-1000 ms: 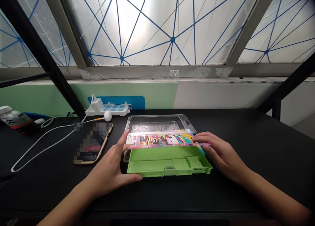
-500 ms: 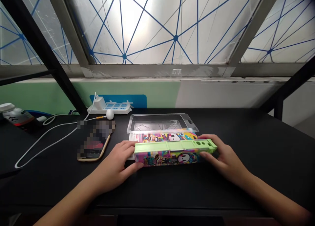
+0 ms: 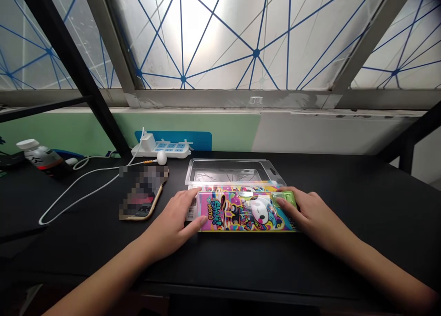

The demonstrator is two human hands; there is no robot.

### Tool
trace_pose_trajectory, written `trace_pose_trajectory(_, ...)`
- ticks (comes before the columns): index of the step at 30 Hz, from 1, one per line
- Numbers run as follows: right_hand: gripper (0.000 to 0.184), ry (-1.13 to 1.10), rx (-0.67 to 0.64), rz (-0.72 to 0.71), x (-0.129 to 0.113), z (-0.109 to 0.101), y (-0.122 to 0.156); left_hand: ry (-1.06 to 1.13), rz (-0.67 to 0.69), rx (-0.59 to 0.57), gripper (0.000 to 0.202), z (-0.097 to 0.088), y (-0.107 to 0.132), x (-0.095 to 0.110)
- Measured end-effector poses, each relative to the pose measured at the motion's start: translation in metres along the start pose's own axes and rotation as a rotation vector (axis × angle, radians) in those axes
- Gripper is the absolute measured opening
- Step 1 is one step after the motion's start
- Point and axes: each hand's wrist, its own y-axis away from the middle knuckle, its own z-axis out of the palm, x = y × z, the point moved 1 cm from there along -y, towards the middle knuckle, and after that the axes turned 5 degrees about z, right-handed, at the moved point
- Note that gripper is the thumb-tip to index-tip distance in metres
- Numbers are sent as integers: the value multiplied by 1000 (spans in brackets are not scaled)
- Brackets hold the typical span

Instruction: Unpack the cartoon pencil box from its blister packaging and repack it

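A: Where is the pencil case [image 3: 246, 211] sitting?

B: It is lying flat on the black table [image 3: 361, 205] in front of the person. Its lid is facing up and showing the cartoon print. A strip of its green body is peeking out at the far right corner.

A: And what are the hands doing?

B: The left hand [image 3: 172, 224] is clasping the case's left end. Its thumb is pressing at the near corner, and its fingers, held close together, are curling over the far edge. The right hand [image 3: 313, 217] is covering the right end, with the thumb lying on the lid and the slightly spread fingers reaching round the far corner. How hard either hand is pressing cannot be told.

A: How far along is it looking?

B: The case appears to be closed and out of its packaging. The clear plastic tray [image 3: 234, 171] is sitting just behind the case. A printed card [image 3: 234, 188] is poking out from under the case's far edge. The lid is hiding whatever is inside.

A: Is anything else lying about?

B: A phone [image 3: 143, 199] is lying left of the case, apart from the left hand. A power strip [image 3: 161, 148] is sitting behind and left of the case, with a white cable [image 3: 76, 187] trailing leftward. A bottle [image 3: 41, 156] is standing far to the left.
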Motion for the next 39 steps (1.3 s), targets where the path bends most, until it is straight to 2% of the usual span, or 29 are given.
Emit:
trace_pose_trajectory(4, 47, 261, 120, -157, -5, 2, -6, 12, 6, -89, 62, -3, -3, -2)
trace_pose_trajectory(8, 33, 518, 188, -337, -28, 4, -4, 33, 6, -159, 74, -5, -4, -6)
trace_pose_trajectory(11, 29, 482, 177, -422, -54, 10, -4, 40, -10, -165, 95, -5, -2, -7)
trace_pose_trajectory(15, 28, 352, 107, -466, -84, 19, -13, 92, -76, -96, 111, -3, 0, -9)
trace_pose_trajectory(20, 23, 178, 52, -440, -96, 28, -26, 156, -76, -17, 121, 0, 1, -12)
trace_pose_trajectory(26, 20, 105, 121, -449, -93, 38, -27, 119, -32, -4, 112, 1, 0, -14)
trace_pose_trajectory(29, 18, 74, 237, -480, -95, 35, -28, 104, -24, 3, 107, -1, -1, -10)
trace_pose_trajectory(35, 7, 30, 501, -632, -92, 17, -22, 154, 41, -56, 70, -6, -2, -3)
trace_pose_trajectory(37, 7, 46, 532, -710, -90, 6, -9, 171, 60, -56, 71, -7, -1, -5)
trace_pose_trajectory(39, 11, 61, 496, -749, -89, -5, 9, 185, 59, -57, 70, -7, 1, -9)
